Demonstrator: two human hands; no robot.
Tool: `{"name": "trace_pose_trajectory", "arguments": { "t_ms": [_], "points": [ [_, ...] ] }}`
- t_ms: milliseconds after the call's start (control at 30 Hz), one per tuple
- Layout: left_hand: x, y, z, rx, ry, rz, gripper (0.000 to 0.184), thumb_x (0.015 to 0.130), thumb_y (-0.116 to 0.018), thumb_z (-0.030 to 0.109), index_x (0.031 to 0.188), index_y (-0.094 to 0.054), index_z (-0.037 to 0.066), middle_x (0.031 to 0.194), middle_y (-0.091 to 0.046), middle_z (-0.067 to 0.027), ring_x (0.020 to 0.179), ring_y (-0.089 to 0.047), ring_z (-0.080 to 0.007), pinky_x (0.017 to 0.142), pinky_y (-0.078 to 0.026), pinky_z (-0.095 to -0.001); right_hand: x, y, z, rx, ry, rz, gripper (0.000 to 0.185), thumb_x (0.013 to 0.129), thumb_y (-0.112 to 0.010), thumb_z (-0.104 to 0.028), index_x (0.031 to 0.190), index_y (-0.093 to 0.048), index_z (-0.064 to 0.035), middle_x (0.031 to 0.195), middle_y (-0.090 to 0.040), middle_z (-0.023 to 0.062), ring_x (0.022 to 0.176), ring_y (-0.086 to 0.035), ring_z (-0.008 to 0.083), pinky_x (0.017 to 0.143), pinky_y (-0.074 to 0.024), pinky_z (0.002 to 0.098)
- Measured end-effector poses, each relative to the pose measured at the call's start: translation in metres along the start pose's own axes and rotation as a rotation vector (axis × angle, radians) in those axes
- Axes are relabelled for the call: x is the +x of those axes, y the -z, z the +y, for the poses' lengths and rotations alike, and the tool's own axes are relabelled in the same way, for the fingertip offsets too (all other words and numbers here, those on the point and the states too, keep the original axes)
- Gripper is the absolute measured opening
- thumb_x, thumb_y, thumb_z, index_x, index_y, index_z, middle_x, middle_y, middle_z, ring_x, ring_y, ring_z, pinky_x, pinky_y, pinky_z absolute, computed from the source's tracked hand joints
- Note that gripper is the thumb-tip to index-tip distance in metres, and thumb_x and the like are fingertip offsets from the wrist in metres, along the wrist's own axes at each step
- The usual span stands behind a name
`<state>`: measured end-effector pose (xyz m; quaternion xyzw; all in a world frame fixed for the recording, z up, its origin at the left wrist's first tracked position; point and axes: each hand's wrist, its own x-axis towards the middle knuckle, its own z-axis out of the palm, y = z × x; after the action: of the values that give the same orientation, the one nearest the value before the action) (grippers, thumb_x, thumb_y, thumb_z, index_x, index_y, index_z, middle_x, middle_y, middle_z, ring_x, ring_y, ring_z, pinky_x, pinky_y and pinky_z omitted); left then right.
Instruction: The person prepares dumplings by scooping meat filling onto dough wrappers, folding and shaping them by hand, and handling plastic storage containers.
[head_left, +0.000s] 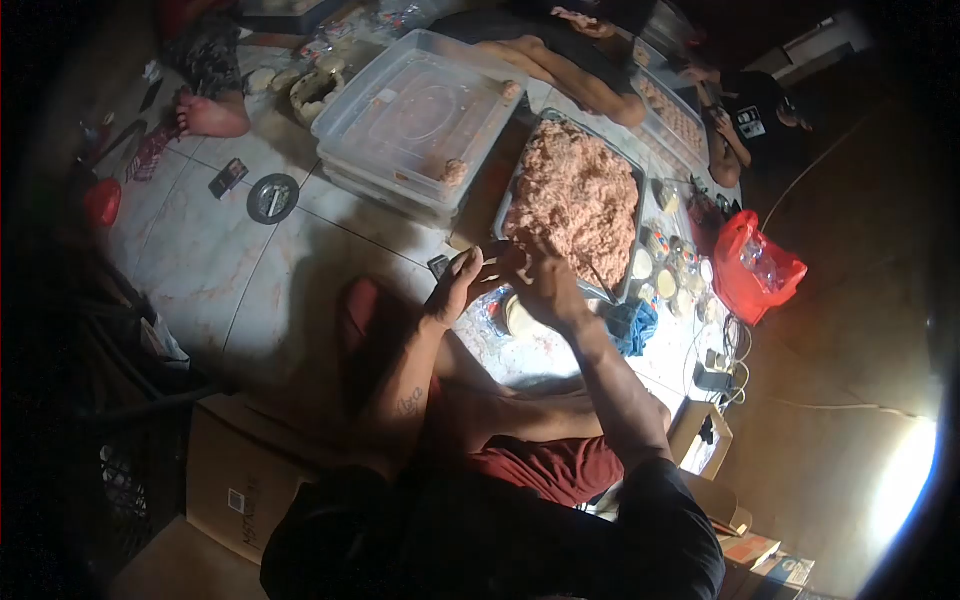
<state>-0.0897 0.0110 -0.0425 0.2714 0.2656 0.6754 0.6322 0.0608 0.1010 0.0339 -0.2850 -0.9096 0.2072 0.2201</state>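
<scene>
Left hand (458, 288) beside right hand (549, 292); grips I cannot tell. Working over the mince tray (638, 240) should limit spillage.

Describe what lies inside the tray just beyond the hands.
A mound of pinkish, minced-looking mixture fills the tray. The tray's floor cannot be seen beneath it, and the right hand covers part of the near edge.

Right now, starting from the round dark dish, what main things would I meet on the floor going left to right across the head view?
Round dark dish, clear plastic tub, pinkish mixture in its tray, small containers, red plastic bag.
</scene>
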Motion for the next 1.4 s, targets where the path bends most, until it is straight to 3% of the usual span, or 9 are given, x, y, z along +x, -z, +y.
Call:
{"name": "trace_pose_trajectory", "arguments": {
  "t_ms": [167, 367, 500, 700, 900, 967, 1033, 1233, 1400],
  "points": [
    [0.005, 0.020, -0.001, -0.346, 0.064, 0.198, 0.060, 0.098, -0.055, 0.053, 0.133, -0.051, 0.004, 0.119, -0.061, -0.0119, 0.105, -0.063, -0.0233, 0.091, -0.055, -0.0393, 0.067, 0.013, -0.006, -0.092, 0.175, -0.199, 0.016, 0.086, -0.061, -0.008, 0.099, -0.065, -0.0002, 0.098, -0.063, 0.0199, 0.088, -0.062, 0.0402, 0.079, -0.0501, 0.0458],
    [0.039, 0.036, -0.052, 0.684, -0.030, 0.087, 0.038, 0.093, -0.071, 0.031, 0.109, -0.060, -0.002, 0.088, -0.069, -0.0098, 0.076, -0.070, -0.0171, 0.071, -0.058, -0.0311, 0.207, 0.030, -0.009, 0.105, 0.250, -0.221, 0.015, 0.083, -0.061, -0.008, 0.096, -0.064, -0.0012, 0.090, -0.066, 0.0165, 0.080, -0.064, 0.0286, 0.066, -0.0515, 0.0390],
    [0.041, 0.038, -0.080, 0.383, 0.060, 0.294, 0.059, 0.096, -0.067, 0.037, 0.128, -0.039, -0.004, 0.105, -0.064, -0.0127, 0.093, -0.068, -0.0170, 0.079, -0.055, -0.0333, 0.259, -0.003, 0.015, 0.120, -0.037, -0.568, 0.017, 0.087, -0.062, -0.017, 0.099, -0.068, -0.0065, 0.082, -0.070, 0.0099, 0.075, -0.067, 0.0210, 0.068, -0.0520, 0.0315],
    [0.045, 0.043, -0.070, 0.333, 0.277, 0.225, 0.049, 0.099, -0.059, 0.044, 0.125, -0.047, 0.005, 0.110, -0.063, -0.0071, 0.097, -0.069, -0.0166, 0.084, -0.052, -0.0301, 0.279, -0.053, 0.054, -0.300, 0.361, -0.839, 0.024, 0.089, -0.058, -0.021, 0.106, -0.070, -0.0081, 0.097, -0.073, 0.0112, 0.090, -0.070, 0.0244, 0.081, -0.0536, 0.0370],
    [0.051, 0.054, -0.074, 0.514, 0.270, 0.140, 0.061, 0.092, -0.064, 0.055, 0.117, -0.050, 0.001, 0.102, -0.066, -0.0081, 0.085, -0.069, -0.0164, 0.073, -0.052, -0.0298, 0.261, -0.037, 0.052, -0.136, 0.199, -0.828, 0.033, 0.098, -0.055, -0.025, 0.124, -0.066, -0.0088, 0.114, -0.070, 0.0134, 0.106, -0.068, 0.0275, 0.095, -0.0522, 0.0355],
    [0.049, 0.045, -0.064, 0.445, 0.278, 0.266, 0.060, 0.091, -0.066, 0.053, 0.111, -0.056, -0.002, 0.093, -0.069, -0.0115, 0.078, -0.069, -0.0165, 0.062, -0.053, -0.0297, 0.251, -0.026, 0.064, -0.413, 0.817, -0.311, 0.034, 0.100, -0.055, -0.022, 0.129, -0.063, -0.0066, 0.118, -0.068, 0.0142, 0.107, -0.067, 0.0266, 0.096, -0.0519, 0.0362],
    [0.049, 0.041, -0.030, 0.657, 0.352, 0.166, 0.054, 0.093, -0.065, 0.049, 0.102, -0.061, -0.004, 0.095, -0.071, -0.0153, 0.078, -0.070, -0.0175, 0.060, -0.054, -0.0303, 0.228, 0.032, 0.017, 0.118, 0.298, -0.221, 0.028, 0.096, -0.060, -0.013, 0.122, -0.061, -0.0034, 0.104, -0.070, 0.0205, 0.094, -0.067, 0.0352, 0.086, -0.0537, 0.0381],
    [0.046, 0.048, -0.058, 0.701, 0.053, 0.125, 0.039, 0.096, -0.062, 0.038, 0.089, -0.066, -0.001, 0.074, -0.072, -0.0092, 0.062, -0.068, -0.0151, 0.054, -0.053, -0.0290, 0.111, 0.128, 0.053, -0.344, 0.159, -0.060, 0.032, 0.094, -0.064, -0.023, 0.071, -0.059, -0.0028, 0.066, -0.060, 0.0153, 0.064, -0.062, 0.0298, 0.058, -0.0470, 0.0429],
    [0.027, 0.011, -0.082, 1.372, -0.215, 0.090, 0.038, 0.087, -0.073, 0.044, 0.101, -0.069, 0.009, 0.092, -0.072, -0.0116, 0.086, -0.068, -0.0213, 0.075, -0.054, -0.0372, -0.033, 0.089, 0.148, -0.762, 0.043, -0.526, 0.029, 0.097, -0.053, -0.025, 0.126, -0.055, -0.0312, 0.072, -0.051, 0.0140, 0.066, -0.061, 0.0311, 0.059, -0.0520, 0.0430]
  ]
}}
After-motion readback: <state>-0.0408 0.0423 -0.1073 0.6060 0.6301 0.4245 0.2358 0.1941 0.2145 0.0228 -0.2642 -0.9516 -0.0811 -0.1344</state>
